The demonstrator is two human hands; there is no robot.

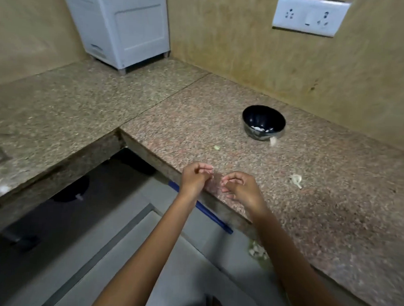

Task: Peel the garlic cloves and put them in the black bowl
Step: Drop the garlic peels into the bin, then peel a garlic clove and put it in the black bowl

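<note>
The black bowl (251, 116) stands on the granite counter (333, 204) near the back wall, with several peeled garlic cloves (260, 128) in its bottom. A pale garlic piece (273, 141) lies against the bowl's front. My left hand (194, 179) and my right hand (240, 189) hover close together over the counter's front edge, all fingers curled. The left thumb and fingertips pinch what looks like a thin translucent garlic skin (215, 176) stretched toward the right hand. Whatever the right hand's curled fingers enclose is hidden.
A loose garlic skin (296, 180) lies on the counter right of my hands, and a small green scrap (216, 148) beyond them. Peels (258, 250) are on the floor below the edge beside a blue stick (201, 208). A white appliance (123, 26) fills the far corner.
</note>
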